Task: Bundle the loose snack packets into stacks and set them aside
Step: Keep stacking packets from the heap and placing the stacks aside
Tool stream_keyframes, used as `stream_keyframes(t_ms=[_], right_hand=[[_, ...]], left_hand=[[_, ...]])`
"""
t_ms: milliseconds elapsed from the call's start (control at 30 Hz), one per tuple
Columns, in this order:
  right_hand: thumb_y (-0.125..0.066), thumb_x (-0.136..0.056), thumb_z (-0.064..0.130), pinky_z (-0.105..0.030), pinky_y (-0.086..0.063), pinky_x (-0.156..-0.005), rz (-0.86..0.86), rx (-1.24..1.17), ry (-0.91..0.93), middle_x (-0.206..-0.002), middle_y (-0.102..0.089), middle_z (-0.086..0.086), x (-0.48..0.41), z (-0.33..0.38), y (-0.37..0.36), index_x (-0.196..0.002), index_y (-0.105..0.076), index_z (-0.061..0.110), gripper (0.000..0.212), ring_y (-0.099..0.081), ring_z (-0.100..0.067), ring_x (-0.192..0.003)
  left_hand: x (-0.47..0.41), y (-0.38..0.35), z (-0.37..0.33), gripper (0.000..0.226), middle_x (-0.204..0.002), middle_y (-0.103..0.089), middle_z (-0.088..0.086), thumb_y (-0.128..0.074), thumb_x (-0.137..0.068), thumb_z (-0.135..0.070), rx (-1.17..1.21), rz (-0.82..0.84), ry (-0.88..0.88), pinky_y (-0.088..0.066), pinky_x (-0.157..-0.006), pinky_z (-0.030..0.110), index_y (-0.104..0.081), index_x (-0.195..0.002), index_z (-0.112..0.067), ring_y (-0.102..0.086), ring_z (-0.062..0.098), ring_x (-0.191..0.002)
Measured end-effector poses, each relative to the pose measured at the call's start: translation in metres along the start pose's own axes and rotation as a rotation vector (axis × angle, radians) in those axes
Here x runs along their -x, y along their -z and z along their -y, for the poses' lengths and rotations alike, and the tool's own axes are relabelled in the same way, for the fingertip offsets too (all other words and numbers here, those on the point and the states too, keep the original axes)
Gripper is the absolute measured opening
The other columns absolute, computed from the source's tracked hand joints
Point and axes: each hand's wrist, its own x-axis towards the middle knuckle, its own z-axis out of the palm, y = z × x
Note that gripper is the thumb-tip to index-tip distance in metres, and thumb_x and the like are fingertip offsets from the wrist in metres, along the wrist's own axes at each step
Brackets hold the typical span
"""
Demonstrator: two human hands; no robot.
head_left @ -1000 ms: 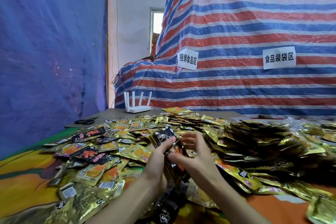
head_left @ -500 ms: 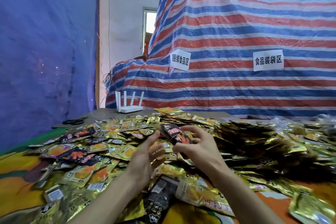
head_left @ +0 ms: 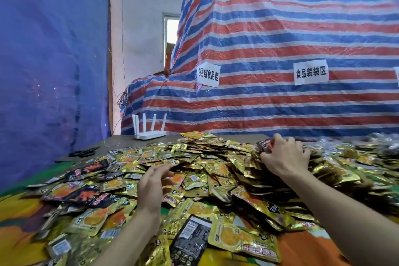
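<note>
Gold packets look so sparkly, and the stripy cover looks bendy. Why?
Head view: the foil gold packets bounce the room light back as glare. Head view: the wide-angle lens bows the striped tarp, most near the edges. Head view: the window is washed out white, and the left hand looks slightly smeared at the fingers.

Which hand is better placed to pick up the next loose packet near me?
Left. The left hand hovers, fingers relaxed, just over the loose gold packets, holding nothing. The right hand is stretched out to the far heap, fingers curled on a black-and-red packet.
</note>
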Motion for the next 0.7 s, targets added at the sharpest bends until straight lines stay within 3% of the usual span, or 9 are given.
stream_keyframes(t_ms=[133, 233, 333, 433, 500, 567, 633, 700], right_hand=[[-0.058, -0.085, 0.053, -0.051, -0.033, -0.108, 0.027, 0.072, -0.023, -0.133, -0.053, -0.019, 0.002, 0.005, -0.003, -0.129, -0.054, 0.02, 0.056, -0.046, -0.038, -0.127], [-0.057, -0.084, 0.056, -0.055, -0.031, -0.111, 0.045, 0.14, -0.017, -0.136, -0.048, -0.021, 0.006, 0.01, 0.002, -0.128, -0.055, 0.019, 0.058, -0.041, -0.04, -0.13], [-0.059, -0.084, 0.057, -0.058, -0.022, -0.116, -0.109, 0.114, 0.132, -0.147, -0.04, -0.023, 0.017, 0.027, 0.007, -0.136, -0.051, 0.018, 0.066, -0.032, -0.04, -0.138], [-0.06, -0.086, 0.048, -0.049, -0.032, -0.111, -0.223, -0.168, 0.427, -0.14, -0.051, -0.017, 0.044, 0.065, 0.002, -0.139, -0.053, 0.017, 0.062, -0.042, -0.031, -0.131], [-0.058, -0.088, 0.047, -0.039, -0.04, -0.106, -0.082, -0.297, 0.577, -0.134, -0.055, -0.008, 0.065, 0.093, -0.011, -0.143, -0.048, 0.02, 0.062, -0.047, -0.022, -0.122], [-0.056, -0.09, 0.049, -0.04, -0.035, -0.113, 0.13, -0.274, 0.651, -0.146, -0.047, -0.007, 0.083, 0.114, -0.034, -0.15, -0.039, 0.026, 0.067, -0.042, -0.022, -0.132], [-0.053, -0.091, 0.058, -0.051, -0.016, -0.123, 0.363, -0.173, 0.636, -0.163, -0.026, -0.011, 0.097, 0.126, -0.058, -0.156, -0.028, 0.031, 0.075, -0.022, -0.029, -0.15], [-0.045, -0.09, 0.07, -0.06, 0.002, -0.123, 0.546, -0.069, 0.591, -0.166, -0.02, -0.014, 0.107, 0.13, -0.08, -0.157, -0.027, 0.032, 0.079, -0.014, -0.032, -0.154]], left_hand=[[-0.001, 0.003, -0.004, 0.016, -0.084, -0.064, 0.006, -0.061, -0.096, -0.02, -0.102, -0.029, -0.057, -0.042, -0.067, 0.033, -0.068, -0.094, -0.006, -0.056, 0.021, -0.075], [-0.001, 0.007, -0.005, 0.007, -0.084, -0.065, 0.004, -0.062, -0.094, -0.015, -0.375, -0.058, -0.234, -0.045, -0.065, 0.033, -0.066, -0.088, -0.015, -0.058, 0.021, -0.076], [-0.008, 0.017, -0.007, 0.007, -0.102, -0.064, -0.006, -0.066, -0.091, -0.025, -0.91, -0.167, -0.414, -0.044, -0.089, 0.038, -0.064, -0.097, -0.025, -0.057, 0.017, -0.096], [-0.022, 0.033, -0.011, 0.046, -0.136, -0.051, -0.003, -0.066, -0.087, -0.043, -1.295, -0.268, -0.404, -0.026, -0.114, 0.044, -0.055, -0.131, -0.03, -0.043, 0.02, -0.128], [-0.029, 0.044, -0.011, 0.075, -0.16, -0.029, 0.003, -0.065, -0.084, -0.058, -1.427, -0.269, -0.28, -0.014, -0.121, 0.055, -0.037, -0.149, -0.035, -0.025, 0.03, -0.147], [-0.034, 0.053, -0.004, 0.1, -0.169, 0.0, 0.005, -0.062, -0.079, -0.074, -1.461, -0.195, -0.071, -0.001, -0.12, 0.063, -0.011, -0.158, -0.038, -0.003, 0.04, -0.153], [-0.037, 0.059, 0.005, 0.114, -0.168, 0.009, 0.008, -0.057, -0.075, -0.083, -1.49, -0.102, 0.139, 0.0, -0.118, 0.065, 0.001, -0.159, -0.034, 0.006, 0.045, -0.152], [-0.038, 0.062, 0.013, 0.113, -0.169, 0.003, 0.008, -0.054, -0.074, -0.085, -1.593, -0.033, 0.234, -0.004, -0.119, 0.062, -0.005, -0.16, -0.03, 0.005, 0.044, -0.152]])
